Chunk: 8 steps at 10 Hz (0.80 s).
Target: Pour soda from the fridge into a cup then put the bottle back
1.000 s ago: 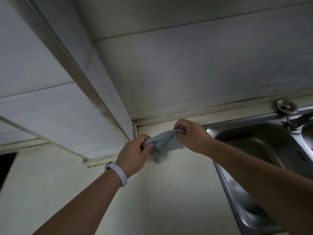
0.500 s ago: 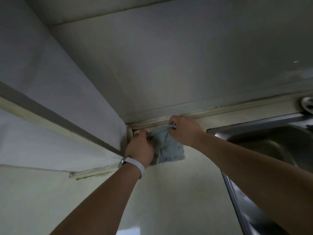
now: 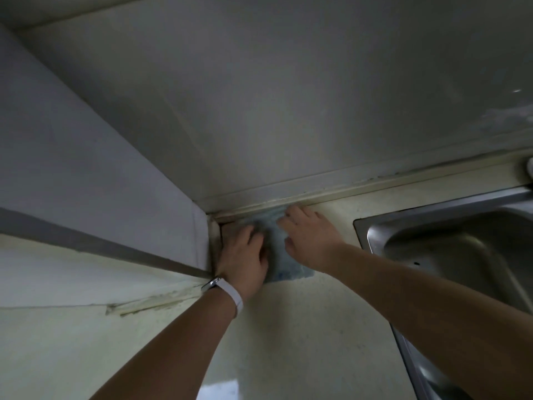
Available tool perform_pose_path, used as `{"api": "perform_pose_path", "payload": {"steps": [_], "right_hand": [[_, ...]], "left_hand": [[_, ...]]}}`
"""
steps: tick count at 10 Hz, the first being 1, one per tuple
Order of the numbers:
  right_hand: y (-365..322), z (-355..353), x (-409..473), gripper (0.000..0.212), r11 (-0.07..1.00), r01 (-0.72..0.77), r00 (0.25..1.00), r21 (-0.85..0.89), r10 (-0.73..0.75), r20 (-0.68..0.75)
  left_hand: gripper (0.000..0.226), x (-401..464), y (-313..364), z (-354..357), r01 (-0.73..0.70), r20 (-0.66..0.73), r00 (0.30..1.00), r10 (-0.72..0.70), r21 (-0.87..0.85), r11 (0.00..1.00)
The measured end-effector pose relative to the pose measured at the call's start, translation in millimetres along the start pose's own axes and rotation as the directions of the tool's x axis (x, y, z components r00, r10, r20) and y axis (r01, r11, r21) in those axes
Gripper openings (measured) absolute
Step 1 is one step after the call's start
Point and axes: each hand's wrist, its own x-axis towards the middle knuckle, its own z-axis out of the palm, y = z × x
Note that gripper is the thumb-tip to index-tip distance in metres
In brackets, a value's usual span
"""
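1. Pressing flat, the left hand (image 3: 245,255), fingers spread and unclenched, is laid on a blue cloth (image 3: 284,264) in the far counter (image 3: 288,327) corner.
2. The right hand (image 3: 310,238) is spread likewise on the cloth.
3. A steel sink (image 3: 450,243) is seen right.
4. No soda bottle or cup is seen.

The head camera (the only view) looks down and forward, close over the countertop (image 3: 288,327) corner beside the sink (image 3: 450,249).

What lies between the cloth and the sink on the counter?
In the head view, only bare pale counter separates the blue cloth from the steel sink; the right hand and forearm cross above it.
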Motion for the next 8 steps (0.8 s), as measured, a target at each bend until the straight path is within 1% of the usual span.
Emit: {"api": "perform_pose_path", "payload": {"steps": [1, 2, 3, 5, 6, 7, 8], "right_hand": [[-5, 12, -12, 0.06, 1.0, 0.031, 0.992, -0.007, -0.03, 0.126], [-6, 22, -15, 0.068, 1.0, -0.005, 0.982, 0.007, 0.004, 0.191], [-11, 25, -12, 0.069, 1.0, 0.004, 0.978, -0.022, 0.001, 0.21], [-31, 27, -5, 0.068, 0.998, 0.017, 0.973, -0.06, -0.003, 0.231], [-38, 25, -3, 0.069, 0.997, 0.005, 0.967, -0.073, 0.014, 0.253], [-43, 6, -9, 0.068, 0.996, 0.007, 0.971, -0.085, 0.014, 0.24], [-49, -24, -23, 0.064, 0.996, 0.045, 0.975, -0.073, -0.028, 0.22]], "left_hand": [[0.061, -3, -3, 5, -0.078, 0.206, 0.977, 0.059, 0.085, 0.993], [0.062, -7, -4, 4, -0.097, 0.223, 0.973, 0.056, 0.178, 0.979], [0.062, -8, -5, 3, -0.084, 0.222, 0.975, 0.03, 0.237, 0.968], [0.055, -14, -13, 2, -0.032, 0.204, 0.979, -0.025, 0.269, 0.963], [0.056, -19, -13, -3, -0.038, 0.21, 0.977, -0.024, 0.288, 0.957], [0.059, -31, -5, -22, -0.048, 0.196, 0.98, 0.006, 0.206, 0.977], [0.056, -55, 0, -42, -0.14, 0.099, 0.986, 0.131, 0.089, 0.986]]}}
